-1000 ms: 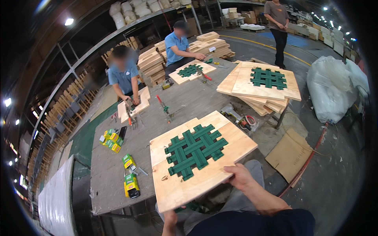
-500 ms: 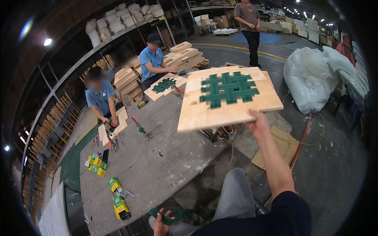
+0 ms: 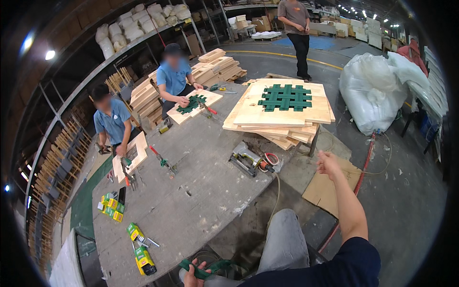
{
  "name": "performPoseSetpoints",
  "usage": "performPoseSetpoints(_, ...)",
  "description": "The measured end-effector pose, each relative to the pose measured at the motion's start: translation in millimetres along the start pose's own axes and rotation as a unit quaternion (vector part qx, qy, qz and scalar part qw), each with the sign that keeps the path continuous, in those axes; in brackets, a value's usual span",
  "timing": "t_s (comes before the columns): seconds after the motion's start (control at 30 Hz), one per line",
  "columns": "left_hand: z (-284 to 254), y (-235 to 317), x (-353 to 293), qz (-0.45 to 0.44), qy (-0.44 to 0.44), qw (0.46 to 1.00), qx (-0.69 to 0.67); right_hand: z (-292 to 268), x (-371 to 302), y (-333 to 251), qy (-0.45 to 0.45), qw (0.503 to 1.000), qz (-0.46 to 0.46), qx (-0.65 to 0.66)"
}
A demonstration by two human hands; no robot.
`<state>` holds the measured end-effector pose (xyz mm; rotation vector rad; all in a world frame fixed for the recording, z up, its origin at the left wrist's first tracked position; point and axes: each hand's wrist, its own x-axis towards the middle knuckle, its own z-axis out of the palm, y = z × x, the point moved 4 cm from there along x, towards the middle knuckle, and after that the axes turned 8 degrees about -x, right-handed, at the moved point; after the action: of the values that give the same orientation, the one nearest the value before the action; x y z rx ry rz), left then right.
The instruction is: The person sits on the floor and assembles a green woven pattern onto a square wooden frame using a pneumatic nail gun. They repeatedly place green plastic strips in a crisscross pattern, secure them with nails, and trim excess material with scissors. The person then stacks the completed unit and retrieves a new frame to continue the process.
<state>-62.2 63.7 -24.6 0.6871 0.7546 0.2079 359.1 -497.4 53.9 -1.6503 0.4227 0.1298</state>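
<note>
At the lower edge, beside my knee, my left hand (image 3: 195,276) has a length of green webbing (image 3: 215,266) in its curled fingers. My right hand (image 3: 328,165) is in the air past the table's right side, holding nothing, its fingers loosely apart. Just beyond it, a wooden panel (image 3: 244,108) with green webbing woven across its middle (image 3: 285,97) lies on top of a stack of similar panels (image 3: 277,136). Nearer me on the grey table (image 3: 201,191) is a staple gun (image 3: 246,157) with an air hose.
Yellow-green boxes (image 3: 143,258) and a phone (image 3: 122,195) lie at the table's left. Two people in blue shirts (image 3: 174,76) work at panels across the table; another person (image 3: 297,33) stands farther back. Cardboard (image 3: 330,189) and a red hose (image 3: 364,172) are on the floor right.
The woven panel, held up in my right hand before, now rests on the stack. My right hand has let go and drawn back, and the staple gun shows fully.
</note>
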Motion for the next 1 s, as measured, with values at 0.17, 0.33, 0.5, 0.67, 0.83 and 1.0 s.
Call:
performPoseSetpoints(0.17, 15, -7, 10, -0.028, -0.019, 0.999, -0.007, -78, 49, -32, 0.163, 0.984, -0.065, 0.014)
performPoseSetpoints(0.33, 15, -4, 7, -0.014, -0.027, 0.999, -0.012, -70, 98, -105, 0.228, 0.971, -0.069, -0.019)
performPoseSetpoints(0.5, 13, 0, 3, 0.04, 0.0, 0.999, 0.017, -55, 125, -122, 0.195, 0.967, -0.018, -0.161)
performPoseSetpoints(0.67, 8, -11, 16, 0.007, -0.025, 0.999, 0.039, -51, 112, -130, 0.332, 0.903, -0.067, -0.266)
performPoseSetpoints(0.83, 4, -8, 16, -0.038, -0.052, 0.997, 0.04, -7, 94, -124, 0.321, 0.892, -0.053, -0.312)
performPoseSetpoints(1.0, 0, -8, 12, -0.011, -0.027, 0.999, 0.044, -10, 83, -136, 0.268, 0.871, -0.084, -0.402)
